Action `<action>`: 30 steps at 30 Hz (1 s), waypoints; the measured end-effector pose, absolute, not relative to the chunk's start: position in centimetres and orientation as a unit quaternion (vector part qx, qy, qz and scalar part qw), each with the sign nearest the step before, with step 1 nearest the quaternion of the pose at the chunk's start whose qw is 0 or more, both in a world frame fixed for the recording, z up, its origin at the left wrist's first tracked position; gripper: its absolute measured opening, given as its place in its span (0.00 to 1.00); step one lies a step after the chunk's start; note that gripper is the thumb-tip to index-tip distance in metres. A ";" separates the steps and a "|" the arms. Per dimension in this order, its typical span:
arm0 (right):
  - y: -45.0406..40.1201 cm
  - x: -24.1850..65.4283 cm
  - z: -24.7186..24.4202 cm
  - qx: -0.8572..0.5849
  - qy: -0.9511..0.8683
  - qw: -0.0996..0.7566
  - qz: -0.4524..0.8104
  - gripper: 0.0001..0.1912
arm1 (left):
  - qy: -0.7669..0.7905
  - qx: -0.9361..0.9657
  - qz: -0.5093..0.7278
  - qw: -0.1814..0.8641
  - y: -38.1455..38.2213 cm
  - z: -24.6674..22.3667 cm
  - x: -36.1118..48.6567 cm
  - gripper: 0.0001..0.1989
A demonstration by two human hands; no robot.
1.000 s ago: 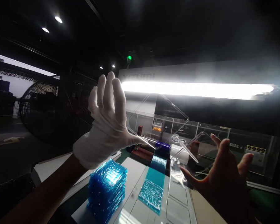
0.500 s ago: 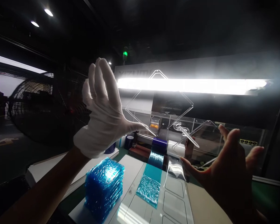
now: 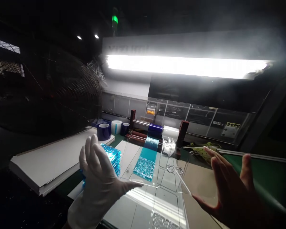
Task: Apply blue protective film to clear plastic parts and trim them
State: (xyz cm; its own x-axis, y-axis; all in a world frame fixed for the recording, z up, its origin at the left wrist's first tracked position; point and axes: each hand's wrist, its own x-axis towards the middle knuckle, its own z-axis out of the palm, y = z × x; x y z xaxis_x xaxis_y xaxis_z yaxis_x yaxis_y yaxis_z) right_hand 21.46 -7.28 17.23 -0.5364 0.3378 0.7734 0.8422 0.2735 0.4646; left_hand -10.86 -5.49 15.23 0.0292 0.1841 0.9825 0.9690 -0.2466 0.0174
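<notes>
A thin clear plastic part (image 3: pixel 178 178) with a rod and small rings hangs tilted between my hands over the table. My left hand (image 3: pixel 97 178), in a white glove, has its fingers raised and its thumb at the part's near edge. My bare right hand (image 3: pixel 231 187) has its fingers spread and its thumb at the rod's end. Where the other fingers meet the see-through part is hard to make out. Behind my left hand stands a stack of shiny blue film pieces (image 3: pixel 113 156). Blue film (image 3: pixel 145 165) lies on the outlined white work surface (image 3: pixel 143 203).
Blue roll (image 3: pixel 155 129) and clear roll (image 3: pixel 171 132) sit on a rack with dark red posts (image 3: pixel 183 133). White sheets (image 3: pixel 52 159) are piled at the left, near tape rolls (image 3: pixel 104 132). A bright tube lamp (image 3: pixel 186 66) crosses above; a large fan (image 3: pixel 78 86) stands left.
Both hands and the clear part have come down in the view, and the part now lies flatter over the work surface. The camera view has shifted, showing more of the table.
</notes>
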 end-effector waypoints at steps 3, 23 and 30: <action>-7.8 21.8 17.2 -0.403 -0.770 0.245 -0.430 0.53 | -0.487 -0.610 -0.492 0.386 -5.4 14.7 -10.7 0.74; -9.1 20.3 11.5 -0.373 -0.903 0.199 0.073 0.61 | -0.431 -0.800 -0.391 -0.147 -4.7 6.0 -9.1 0.61; -8.4 20.8 10.8 -0.398 -0.893 0.189 0.093 0.62 | -0.398 -0.856 -0.283 -0.168 -6.2 5.1 -10.6 0.66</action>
